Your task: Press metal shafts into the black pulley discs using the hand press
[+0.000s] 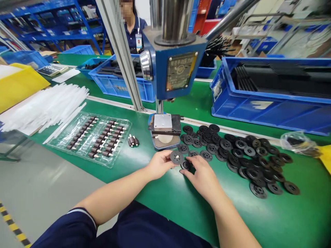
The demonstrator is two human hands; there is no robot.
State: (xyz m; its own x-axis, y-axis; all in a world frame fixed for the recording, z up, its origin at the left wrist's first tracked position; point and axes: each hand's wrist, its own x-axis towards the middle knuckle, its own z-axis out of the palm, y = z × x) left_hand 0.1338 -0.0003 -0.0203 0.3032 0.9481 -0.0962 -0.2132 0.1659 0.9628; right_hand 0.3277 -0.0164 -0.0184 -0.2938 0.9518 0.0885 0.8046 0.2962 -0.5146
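My left hand (161,164) is closed on a black disc (177,157) with a small white piece at its centre, held in front of the blue press (176,69). Just to the right, the fingers of my right hand (199,172) pinch another black disc (185,165), smaller in view and close beside the first. Many loose black discs (240,153) lie on the green table right of the press base. Left of the press, two dark rollers (133,141) stand near a clear tray (111,164) with rows of similar rollers.
A large blue bin (271,108) of black parts stands at the right, another blue bin (121,86) behind the metal post. White strips (57,103) and a yellow bin (26,81) are at the left. Beyond the table is a person (133,31).
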